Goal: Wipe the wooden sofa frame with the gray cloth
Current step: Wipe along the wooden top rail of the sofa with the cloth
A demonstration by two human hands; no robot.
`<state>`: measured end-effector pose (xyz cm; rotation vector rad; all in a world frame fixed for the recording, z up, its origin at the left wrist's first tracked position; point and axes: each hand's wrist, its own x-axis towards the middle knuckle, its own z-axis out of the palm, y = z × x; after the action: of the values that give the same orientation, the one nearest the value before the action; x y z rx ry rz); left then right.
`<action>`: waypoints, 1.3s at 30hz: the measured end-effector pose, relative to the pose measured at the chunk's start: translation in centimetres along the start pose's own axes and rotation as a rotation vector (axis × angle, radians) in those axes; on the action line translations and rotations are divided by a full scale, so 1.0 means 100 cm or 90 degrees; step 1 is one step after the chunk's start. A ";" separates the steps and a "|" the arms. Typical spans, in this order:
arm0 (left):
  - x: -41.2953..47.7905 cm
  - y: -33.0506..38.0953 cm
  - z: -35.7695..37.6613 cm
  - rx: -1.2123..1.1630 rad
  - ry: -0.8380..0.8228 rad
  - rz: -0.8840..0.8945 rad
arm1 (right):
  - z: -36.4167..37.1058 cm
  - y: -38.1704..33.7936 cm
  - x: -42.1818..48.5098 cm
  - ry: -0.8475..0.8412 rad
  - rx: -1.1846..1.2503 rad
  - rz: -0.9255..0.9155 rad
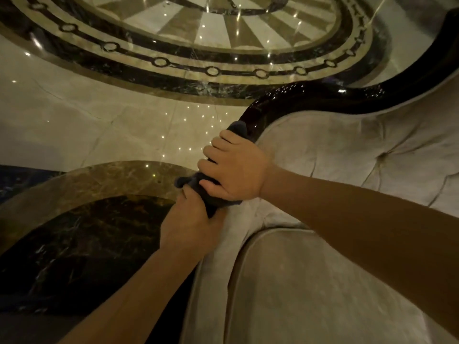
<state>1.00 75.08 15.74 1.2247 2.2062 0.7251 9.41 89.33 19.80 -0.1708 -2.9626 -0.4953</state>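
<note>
The sofa's dark glossy wooden frame (310,99) curves along the top of the pale backrest, from the centre up to the right edge. A dark gray cloth (216,202) is draped over the frame's lower end. My right hand (234,167) lies on top of the cloth, fingers curled over it and pressing it onto the wood. Just below, my left hand (190,222) grips the cloth's lower part from the left side. A tip of the cloth (238,127) pokes out beyond my right fingers. The frame under the cloth is hidden.
The pale tufted sofa backrest (347,155) and a seat cushion (310,281) fill the right and lower right. Polished marble floor (74,108) with a dark round inlay pattern (173,70) spreads beyond and to the left of the sofa.
</note>
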 end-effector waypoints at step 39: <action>0.162 0.265 0.062 0.346 0.299 0.210 | -0.196 0.289 -0.275 -0.029 -0.153 0.460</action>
<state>13.37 102.39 25.96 1.8747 2.7333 0.5963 42.49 107.54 43.13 -1.2197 -2.5978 -0.7211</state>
